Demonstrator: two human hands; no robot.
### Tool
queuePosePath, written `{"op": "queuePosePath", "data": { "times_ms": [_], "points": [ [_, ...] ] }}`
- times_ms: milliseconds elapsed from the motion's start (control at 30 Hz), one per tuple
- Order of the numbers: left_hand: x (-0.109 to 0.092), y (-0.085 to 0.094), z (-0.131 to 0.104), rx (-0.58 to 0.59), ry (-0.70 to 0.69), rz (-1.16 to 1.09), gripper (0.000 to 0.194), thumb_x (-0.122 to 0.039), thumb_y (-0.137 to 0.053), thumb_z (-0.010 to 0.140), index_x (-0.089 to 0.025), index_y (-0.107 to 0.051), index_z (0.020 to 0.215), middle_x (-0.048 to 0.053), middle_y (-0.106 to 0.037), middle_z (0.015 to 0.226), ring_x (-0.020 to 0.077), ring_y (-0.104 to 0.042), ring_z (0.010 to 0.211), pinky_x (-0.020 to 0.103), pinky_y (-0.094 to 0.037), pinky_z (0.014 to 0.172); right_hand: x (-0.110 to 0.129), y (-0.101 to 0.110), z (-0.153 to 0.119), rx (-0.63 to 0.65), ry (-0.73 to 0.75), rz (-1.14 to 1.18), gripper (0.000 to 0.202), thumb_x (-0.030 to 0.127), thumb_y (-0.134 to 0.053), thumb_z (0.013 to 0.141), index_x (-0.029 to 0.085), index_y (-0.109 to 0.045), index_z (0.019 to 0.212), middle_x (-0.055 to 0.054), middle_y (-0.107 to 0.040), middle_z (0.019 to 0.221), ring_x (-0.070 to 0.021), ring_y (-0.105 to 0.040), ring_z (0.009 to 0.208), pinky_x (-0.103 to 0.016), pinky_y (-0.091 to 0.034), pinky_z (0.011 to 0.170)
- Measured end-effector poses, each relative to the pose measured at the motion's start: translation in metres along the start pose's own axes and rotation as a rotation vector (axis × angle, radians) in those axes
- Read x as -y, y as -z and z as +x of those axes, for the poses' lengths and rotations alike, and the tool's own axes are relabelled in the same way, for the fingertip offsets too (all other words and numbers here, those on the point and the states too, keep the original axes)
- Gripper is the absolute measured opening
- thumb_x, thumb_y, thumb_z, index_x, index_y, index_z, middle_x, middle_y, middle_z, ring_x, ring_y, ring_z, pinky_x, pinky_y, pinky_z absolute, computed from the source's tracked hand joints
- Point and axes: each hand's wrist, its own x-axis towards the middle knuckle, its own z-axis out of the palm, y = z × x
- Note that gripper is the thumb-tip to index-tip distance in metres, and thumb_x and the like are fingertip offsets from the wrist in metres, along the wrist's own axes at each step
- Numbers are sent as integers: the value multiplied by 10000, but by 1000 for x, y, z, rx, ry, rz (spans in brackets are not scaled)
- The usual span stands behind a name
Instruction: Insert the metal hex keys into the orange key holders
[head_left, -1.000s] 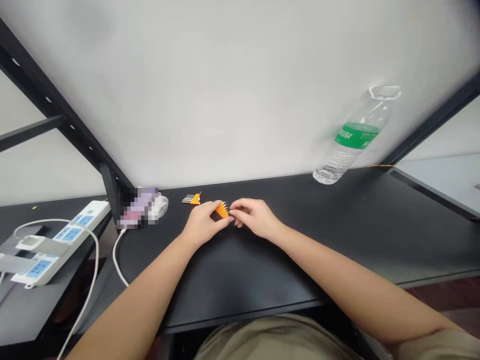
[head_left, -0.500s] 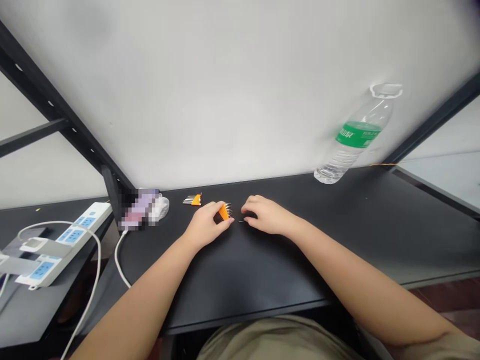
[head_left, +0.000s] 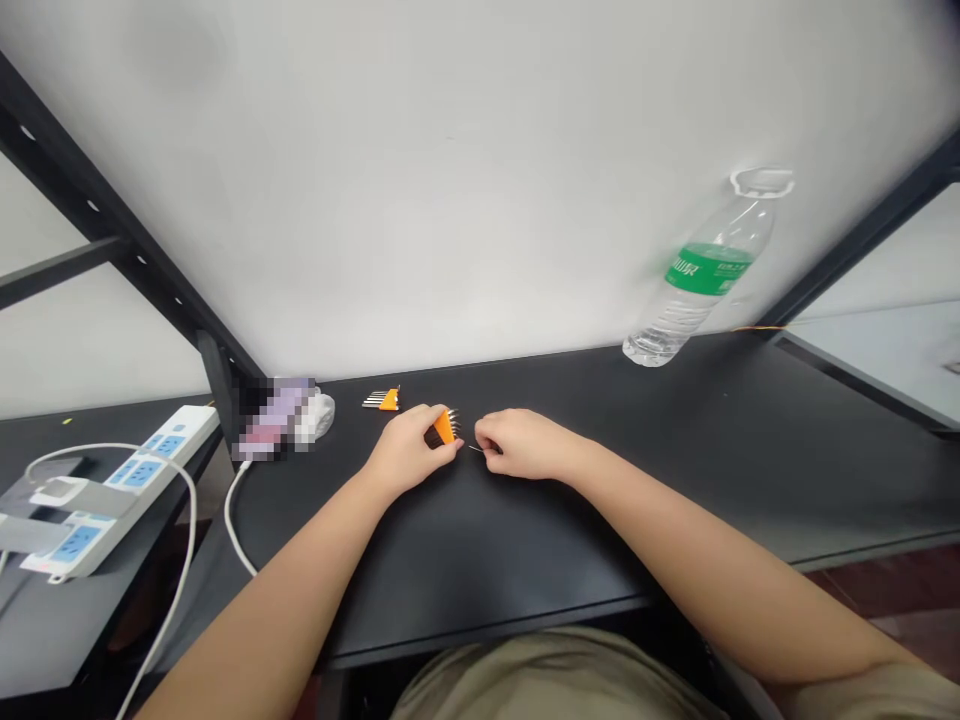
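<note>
My left hand [head_left: 409,447] is closed round an orange hex key holder [head_left: 445,428], thumb and fingers gripping its sides. Several bent metal keys stick out of the holder to the right. Just beside it, my right hand [head_left: 525,443] pinches a thin metal hex key [head_left: 475,448] between thumb and curled fingers. The thin key's tip points left at the holder, a small gap apart from it. Behind my left hand lies a second orange holder [head_left: 389,400] on the black table, its silver keys pointing left.
A clear plastic bottle [head_left: 709,268] with a green label stands at the back right by the wall. To the left are a blurred purple item [head_left: 281,415], a white cable [head_left: 231,510] and a white power strip [head_left: 120,490]. A black metal frame post [head_left: 142,240] rises there.
My right hand's fingers have curled tighter round the thin key, and the hand has come slightly lower and closer to the left. My left hand keeps hold of the orange holder.
</note>
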Motion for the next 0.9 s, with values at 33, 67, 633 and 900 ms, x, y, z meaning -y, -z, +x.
{"op": "queuePosePath", "data": {
  "times_ms": [33,67,633,900],
  "points": [
    [0,0,0,3,1,1,290,-403,-733,847,-249,-656,1080,6,-660,916,188,-618,817,321,-487,766,-1,1,0,1,-5,6,24,188,-616,846,203,-599,853,-24,-663,861,-169,-584,761,-275,-362,655],
    [-1,0,0,5,1,0,273,-402,-732,847,-247,-657,1059,6,-657,911,186,-616,811,319,-487,765,-1,1,-1,3,-7,13,41,221,-631,848,204,-606,876,-26,-664,884,-172,-583,767,-275,-363,655],
    [1,0,0,28,-27,-5,376,-382,-762,832,-268,-649,1172,12,-675,973,202,-637,862,331,-507,799,-2,-3,-1,-43,47,43,82,138,-606,811,206,-564,791,2,-644,762,-146,-527,662,-272,-322,616],
    [1,0,1,30,-45,-3,350,-386,-757,834,-258,-654,1143,14,-665,946,200,-626,846,326,-504,792,-3,-8,2,-140,123,92,100,108,-586,837,198,-568,796,-10,-633,794,-148,-514,700,-268,-332,656]
  ]
}}
